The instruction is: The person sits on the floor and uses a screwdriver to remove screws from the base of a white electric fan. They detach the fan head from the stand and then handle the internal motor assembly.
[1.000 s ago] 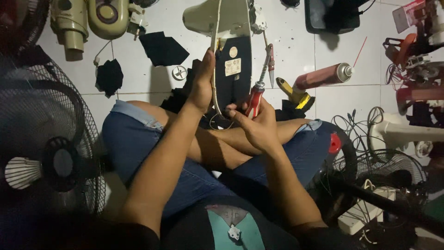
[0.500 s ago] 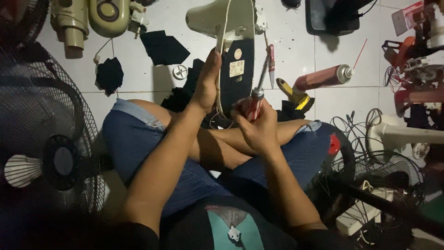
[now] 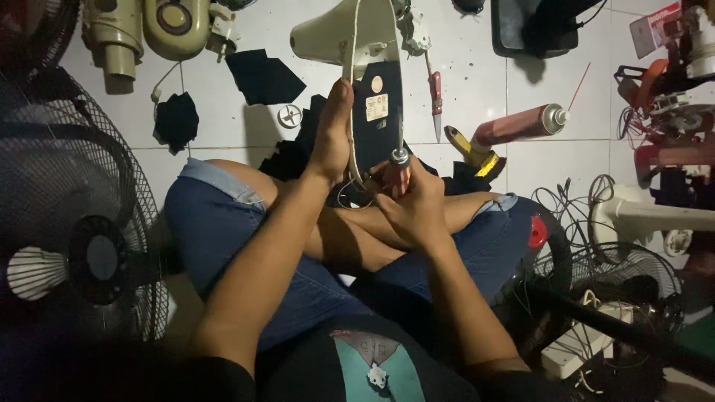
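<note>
Head view, looking down on crossed legs in blue denim shorts over a white tiled floor. Far left we note a dark fan guard with its hub facing up. Next, the left hand lies flat against the edge of a cream fan base, steadying it upright between the knees, its dark underside facing the right hand. The right hand is clenched around a red-handled screwdriver, whose tip seems to meet the lower part of the base, though shadow hides the contact. Further right on the floor: a second red screwdriver, a yellow-handled tool, a red spray can, then tangled wires.
</note>
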